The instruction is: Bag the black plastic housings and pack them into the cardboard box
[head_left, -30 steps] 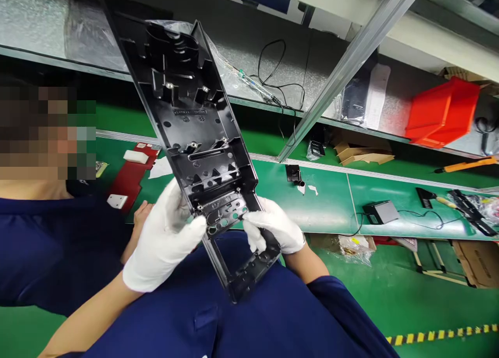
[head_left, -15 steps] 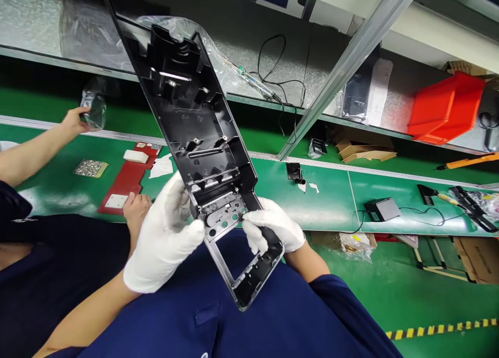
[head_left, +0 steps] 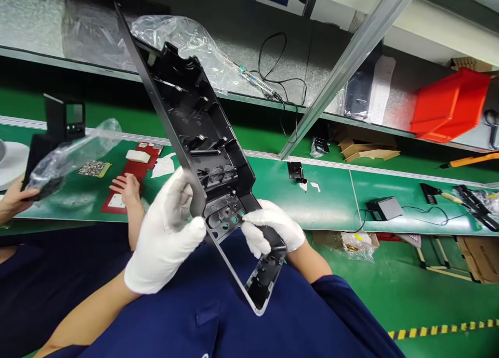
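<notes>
A long black plastic housing (head_left: 212, 127) is held up in front of me, tilted, its hollow inner side with ribs, screw posts and a row of round holes facing me. My left hand (head_left: 159, 241), in a white glove, grips its left edge near the middle, fingers behind and thumb at the front. My right hand (head_left: 276, 225), also gloved in white, is closed round the right side lower down, beside the rectangular window opening. Part of that window and the fingers behind the wall are hidden.
At left, a co-worker's hand (head_left: 15, 201) holds a dark part with a clear bag (head_left: 83, 150); their other hand (head_left: 127, 187) rests by a red plate (head_left: 136, 166). A metal post (head_left: 346, 72), a soldering iron (head_left: 257, 81) and a red bin (head_left: 448, 108) stand ahead.
The housing has turned about its length, so its left side wall shows more edge-on. Both my hands keep hold. The co-worker has brought a dark part and bag over the bench.
</notes>
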`<action>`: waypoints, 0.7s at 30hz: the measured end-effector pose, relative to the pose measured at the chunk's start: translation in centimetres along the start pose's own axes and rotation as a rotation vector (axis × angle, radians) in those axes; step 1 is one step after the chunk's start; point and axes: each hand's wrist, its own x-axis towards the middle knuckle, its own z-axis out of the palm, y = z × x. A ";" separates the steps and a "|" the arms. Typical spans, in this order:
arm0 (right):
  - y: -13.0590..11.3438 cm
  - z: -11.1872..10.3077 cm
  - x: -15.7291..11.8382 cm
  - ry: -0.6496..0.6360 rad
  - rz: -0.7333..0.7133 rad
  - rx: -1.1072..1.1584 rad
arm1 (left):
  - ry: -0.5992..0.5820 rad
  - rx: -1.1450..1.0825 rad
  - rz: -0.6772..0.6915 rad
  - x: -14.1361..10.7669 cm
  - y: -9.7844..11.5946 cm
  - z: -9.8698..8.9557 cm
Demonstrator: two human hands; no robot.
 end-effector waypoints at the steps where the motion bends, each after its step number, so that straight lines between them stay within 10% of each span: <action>1: 0.0 0.0 0.0 -0.003 -0.003 0.004 | -0.002 0.002 -0.002 0.0 0.0 0.0; 21: 0.9 1.4 -0.2 0.113 -0.086 -0.162 | -0.057 -0.058 0.149 -0.9 -0.9 -0.9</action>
